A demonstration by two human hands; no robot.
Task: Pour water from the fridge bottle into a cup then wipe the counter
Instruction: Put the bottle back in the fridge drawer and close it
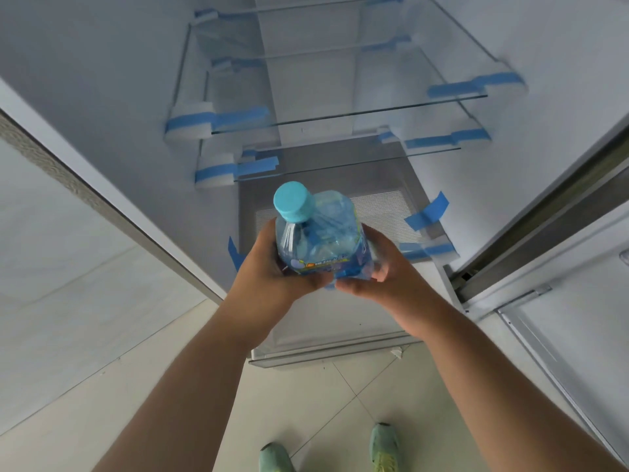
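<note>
A clear blue plastic water bottle [316, 236] with a light blue cap [293, 201] and a blue label is held upright in front of the open fridge. My left hand [272, 270] grips its left side and base. My right hand [391, 270] wraps the right side, fingers curled under the label. The cap is screwed on. No cup or cloth is in view.
The open fridge [340, 114] has bare glass shelves [347, 114] fixed with blue tape. Its door [561, 301] stands open at the right. A wall panel [68, 233] is at the left. Tiled floor [323, 403] and my green shoes [384, 447] lie below.
</note>
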